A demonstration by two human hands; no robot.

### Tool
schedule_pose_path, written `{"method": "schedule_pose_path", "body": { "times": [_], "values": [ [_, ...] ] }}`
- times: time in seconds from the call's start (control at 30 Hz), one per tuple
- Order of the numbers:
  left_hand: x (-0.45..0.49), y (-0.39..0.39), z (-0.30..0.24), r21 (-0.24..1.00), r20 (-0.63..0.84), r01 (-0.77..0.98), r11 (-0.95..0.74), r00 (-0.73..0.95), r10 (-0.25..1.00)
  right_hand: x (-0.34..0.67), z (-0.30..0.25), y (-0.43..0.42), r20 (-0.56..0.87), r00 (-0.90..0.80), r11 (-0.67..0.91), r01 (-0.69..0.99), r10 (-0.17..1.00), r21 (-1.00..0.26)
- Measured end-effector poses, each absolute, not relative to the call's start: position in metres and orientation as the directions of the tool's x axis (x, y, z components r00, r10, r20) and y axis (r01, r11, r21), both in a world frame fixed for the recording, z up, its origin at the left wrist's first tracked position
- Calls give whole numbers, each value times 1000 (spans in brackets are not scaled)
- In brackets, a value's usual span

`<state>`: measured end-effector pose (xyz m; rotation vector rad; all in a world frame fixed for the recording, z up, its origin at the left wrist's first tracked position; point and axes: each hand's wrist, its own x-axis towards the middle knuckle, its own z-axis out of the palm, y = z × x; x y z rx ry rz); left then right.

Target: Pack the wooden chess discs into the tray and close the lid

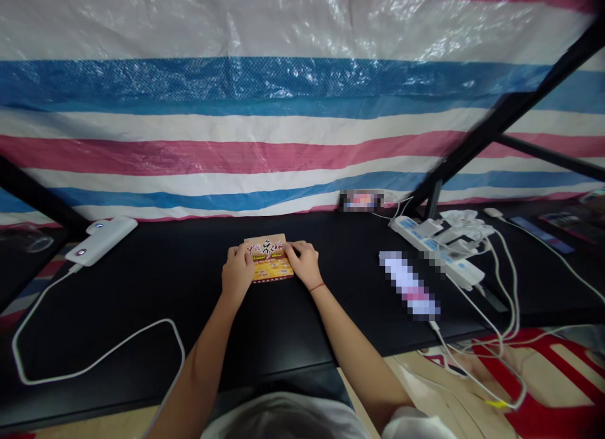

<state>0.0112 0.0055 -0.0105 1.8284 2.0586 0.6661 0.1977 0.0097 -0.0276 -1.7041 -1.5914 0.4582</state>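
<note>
A small Chinese chess box (270,262), tan above and yellow below with printed lettering, lies on the black table (278,338). My left hand (237,269) grips its left side, fingers curled at the upper edge. On the opposite side, my right hand (305,262) holds the box with the thumb along its right part. A thin red cord circles my right wrist. The box looks closed, and its far side edges are partly covered by my fingers.
A white power bank (101,240) with a cable lies at the left. To the right are a blurred-out phone (410,285) on a cable and a power strip (437,250) crowded with plugs. Another pixelated device (362,201) stands against the striped sheet (236,155).
</note>
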Motion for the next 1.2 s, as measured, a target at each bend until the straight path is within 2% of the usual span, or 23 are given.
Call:
{"method": "schedule_pose_path", "body": {
  "times": [0.17, 0.3, 0.4, 0.5, 0.63, 0.73, 0.83, 0.9, 1.0, 1.13, 1.2],
  "values": [
    [6, 11, -14, 498, 199, 866, -51, -57, 978, 191, -16, 13, 264, 184, 177, 387, 947, -905],
    [3, 11, -13, 505, 186, 861, -55, -46, 981, 175, -4, 15, 265, 201, 222, 215, 943, -951],
    [2, 9, -10, 518, 168, 855, -33, -64, 984, 163, 4, 16, 191, 245, 180, 64, 951, -982],
    [1, 8, -5, 526, 150, 849, -46, -40, 988, 152, 11, 15, 131, 207, 145, -54, 970, -988],
    [2, 2, 3, 470, 203, 875, -115, 20, 979, 144, 10, 17, 187, 277, 191, 13, 942, -982],
    [8, -5, 5, 416, 226, 851, -319, 243, 943, 152, -6, 25, 202, 430, 178, 95, 880, -979],
    [14, -12, 3, 376, 148, 808, -455, 432, 890, 171, -26, 36, 181, 559, 138, 119, 809, -983],
    [16, -13, 1, 359, 125, 812, -460, 447, 886, 184, -36, 40, 166, 598, 100, 142, 784, -985],
    [15, -11, 2, 377, 131, 817, -437, 420, 898, 194, -42, 40, 192, 566, 77, 221, 802, -972],
    [5, -5, 7, 481, 172, 783, -394, 356, 918, 193, -42, 33, 250, 440, 112, 317, 862, -942],
    [-2, -5, 10, 544, 243, 745, -386, 300, 922, 191, -42, 31, 258, 404, 121, 335, 878, -935]
  ]
}}
